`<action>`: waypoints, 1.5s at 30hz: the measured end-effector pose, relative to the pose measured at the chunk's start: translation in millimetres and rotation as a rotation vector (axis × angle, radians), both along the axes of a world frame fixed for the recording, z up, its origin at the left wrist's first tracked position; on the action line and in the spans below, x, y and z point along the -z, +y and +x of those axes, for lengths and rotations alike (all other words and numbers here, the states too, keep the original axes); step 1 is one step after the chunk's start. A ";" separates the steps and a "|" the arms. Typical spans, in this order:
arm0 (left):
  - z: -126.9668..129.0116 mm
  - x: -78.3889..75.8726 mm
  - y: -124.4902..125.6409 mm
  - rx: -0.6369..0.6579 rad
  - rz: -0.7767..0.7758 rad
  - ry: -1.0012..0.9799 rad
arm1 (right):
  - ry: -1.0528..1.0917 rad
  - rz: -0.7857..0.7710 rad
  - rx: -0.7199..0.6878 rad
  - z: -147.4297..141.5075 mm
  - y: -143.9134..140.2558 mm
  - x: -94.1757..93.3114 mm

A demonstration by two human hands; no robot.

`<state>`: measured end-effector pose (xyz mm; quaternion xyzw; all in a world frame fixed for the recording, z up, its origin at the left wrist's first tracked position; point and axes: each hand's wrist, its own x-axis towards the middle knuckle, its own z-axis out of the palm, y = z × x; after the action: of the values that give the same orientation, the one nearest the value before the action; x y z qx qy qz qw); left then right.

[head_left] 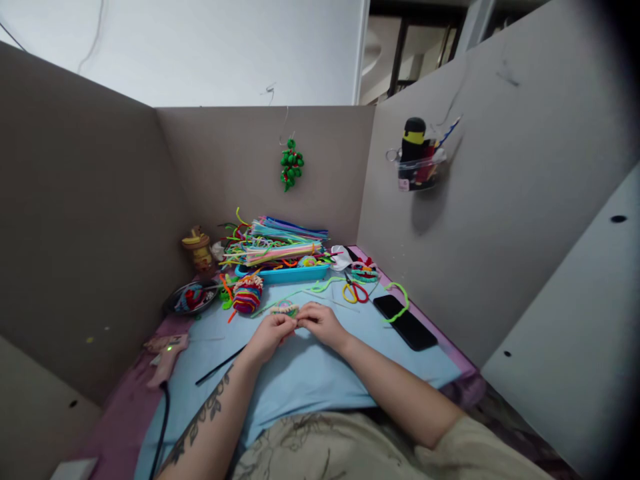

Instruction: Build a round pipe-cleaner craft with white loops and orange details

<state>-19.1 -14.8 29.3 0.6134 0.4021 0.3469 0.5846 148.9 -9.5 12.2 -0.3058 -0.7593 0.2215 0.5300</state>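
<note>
Grey partition walls box in a small desk covered with a light blue sheet (pixel 320 380). A green bead-like ornament (pixel 291 163) hangs on the back wall and a clear holder (pixel 419 170) with pens is stuck to the right wall.

We see both hands meeting at mid-desk. The left hand (pixel 270 333) and right hand (pixel 320 321) pinch the same small coiled pipe-cleaner piece (pixel 286 309), pale with green and pink in it, lying on the sheet just beyond the fingertips. Fingers on both hands look pressed together at the tips, thumbs against forefingers; finer detail is too small to tell. A green pipe cleaner (pixel 320 287) trails from the piece toward the back right.

Behind sit a blue tray (pixel 285 272) heaped with coloured pipe cleaners, a striped wound ball (pixel 247 295), a dark dish (pixel 193 298) and yellow-and-red-handled scissors (pixel 355 291). A black phone (pixel 405 321) lies to the right, a glue gun (pixel 165 357) to the left, and a thin black rod (pixel 220 365) near the left wrist.

We judge that winding goes best with one hand holding the coil flat and steady, the other keeping the strand taut and close to the coil so turns sit tight.

Writing: a small red label on the holder is unreadable. No brand is legible.
</note>
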 end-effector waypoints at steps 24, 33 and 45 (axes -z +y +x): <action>-34.0 -4.9 30.1 -0.649 -0.110 -0.700 | -0.583 -0.189 0.468 36.7 48.6 25.7; -29.0 -24.0 15.0 -0.901 -0.114 -0.575 | -0.504 -0.104 0.432 38.5 58.9 16.8; -137.9 -78.2 161.8 -0.883 0.320 0.547 | -0.423 -0.187 0.245 20.1 123.4 -5.7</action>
<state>-157.1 147.0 107.5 0.5355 0.7011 0.4440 0.1567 169.0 113.9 17.9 -0.4829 -0.7867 0.1560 0.3515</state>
